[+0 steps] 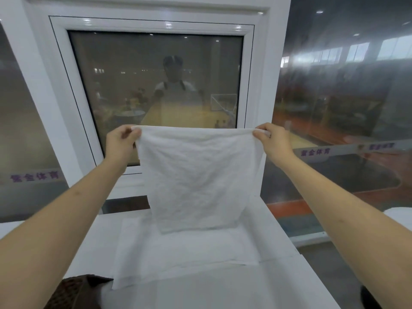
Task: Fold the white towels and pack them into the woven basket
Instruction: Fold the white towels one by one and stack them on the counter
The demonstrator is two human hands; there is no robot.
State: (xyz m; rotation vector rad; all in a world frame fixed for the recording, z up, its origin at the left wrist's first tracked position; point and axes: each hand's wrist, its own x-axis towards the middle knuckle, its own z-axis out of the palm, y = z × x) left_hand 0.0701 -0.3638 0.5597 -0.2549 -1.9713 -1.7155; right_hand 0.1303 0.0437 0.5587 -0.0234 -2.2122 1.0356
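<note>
Woven basket at your near left on the worktop; white towel hangs limp, light, soft above another flat one, your left hand and right hand pinching its top corners — hold there.

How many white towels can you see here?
2: one towel held up by both hands at its top corners, another towel lying flat on the table below. The basket may hide more.
</note>
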